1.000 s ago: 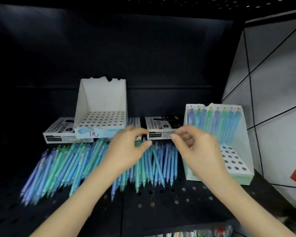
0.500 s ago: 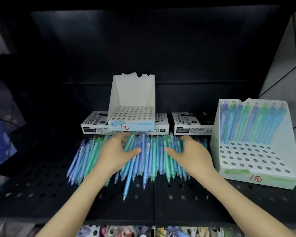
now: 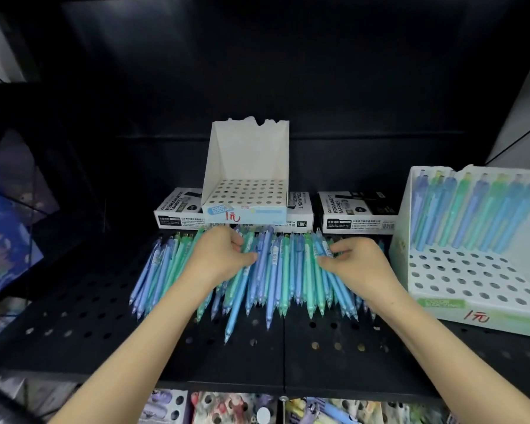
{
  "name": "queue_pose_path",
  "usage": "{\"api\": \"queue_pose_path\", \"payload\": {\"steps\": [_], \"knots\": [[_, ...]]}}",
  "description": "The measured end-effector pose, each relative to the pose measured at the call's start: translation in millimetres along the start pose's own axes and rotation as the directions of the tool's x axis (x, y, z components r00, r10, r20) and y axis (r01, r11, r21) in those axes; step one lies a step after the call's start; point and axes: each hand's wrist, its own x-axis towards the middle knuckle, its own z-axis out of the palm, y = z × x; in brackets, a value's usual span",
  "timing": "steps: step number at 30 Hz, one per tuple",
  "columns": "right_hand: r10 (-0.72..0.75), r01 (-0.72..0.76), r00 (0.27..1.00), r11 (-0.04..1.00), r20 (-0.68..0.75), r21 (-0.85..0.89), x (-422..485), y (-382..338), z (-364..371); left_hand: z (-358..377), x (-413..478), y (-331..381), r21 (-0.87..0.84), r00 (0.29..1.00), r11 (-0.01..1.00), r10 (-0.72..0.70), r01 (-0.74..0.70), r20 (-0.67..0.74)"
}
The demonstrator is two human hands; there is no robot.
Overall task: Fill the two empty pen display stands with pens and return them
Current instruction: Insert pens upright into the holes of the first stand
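Note:
A row of loose blue and green pens (image 3: 276,276) lies across the black perforated shelf (image 3: 166,341). My left hand (image 3: 221,258) rests on the pens left of centre, its fingers curled round a few of them. My right hand (image 3: 355,264) pinches the top of a blue pen between thumb and fingers. A white stand with a blue front (image 3: 248,175) sits at the back on marker boxes, its holes bare. A second white stand with a green front (image 3: 471,286) is at the right, with one back row of pens in it.
Boxes of permanent markers (image 3: 355,215) line the back of the shelf behind the pens. A white wall panel (image 3: 527,111) closes the right side. Coloured goods show on the level below (image 3: 227,408) and at the far left (image 3: 3,240).
The view has swung left and closer. Both hands dropped from the marker boxes onto the pen row, and their fingers have now curled onto pens.

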Motion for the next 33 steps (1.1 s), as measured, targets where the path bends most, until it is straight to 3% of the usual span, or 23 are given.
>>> {"api": "queue_pose_path", "payload": {"steps": [4,12,14,16,18,22,26,31,33], "knots": [[0.024,-0.025,1.000,0.997,0.015,0.068,0.9,-0.3,-0.8,-5.1,3.9,7.2,0.035,0.997,0.999,-0.025,0.022,0.077],[0.048,-0.042,0.999,0.965,-0.016,0.258,0.0,-3.1,-10.6,-19.8,-0.5,7.3,-0.265,0.991,0.960,-0.058,0.089,0.123],[0.056,-0.047,0.998,0.936,-0.016,0.349,-3.1,-7.0,-15.8,-21.1,-4.4,16.0,-0.484,0.988,0.870,-0.026,0.098,0.154],[0.050,-0.037,0.999,0.907,-0.021,0.419,-8.3,-10.8,-23.7,-17.6,-10.1,31.7,-0.701,0.977,0.695,-0.010,0.161,0.215],[0.032,-0.006,0.998,0.892,-0.049,0.453,-15.1,-14.2,-33.0,-7.3,-15.8,48.8,-0.785,0.963,0.589,0.042,0.193,0.268],[-0.014,0.076,0.989,0.899,-0.146,0.431,-30.8,-18.7,-49.9,23.9,-24.5,85.2,-0.743,0.932,0.666,0.222,0.070,0.287],[-0.096,0.165,0.971,0.933,-0.219,0.321,-45.0,-19.0,-63.3,44.3,-27.5,113.1,-0.786,0.888,0.615,0.330,0.055,0.321],[-0.034,0.143,0.960,0.912,-0.277,0.385,-49.0,-5.2,-83.6,57.8,-25.1,128.2,-0.796,0.884,0.605,0.355,0.031,0.304],[0.002,0.166,0.933,0.886,-0.361,0.433,-50.2,-1.0,-98.6,59.4,-23.0,131.6,-0.803,0.904,0.596,0.340,0.006,0.259]]}}
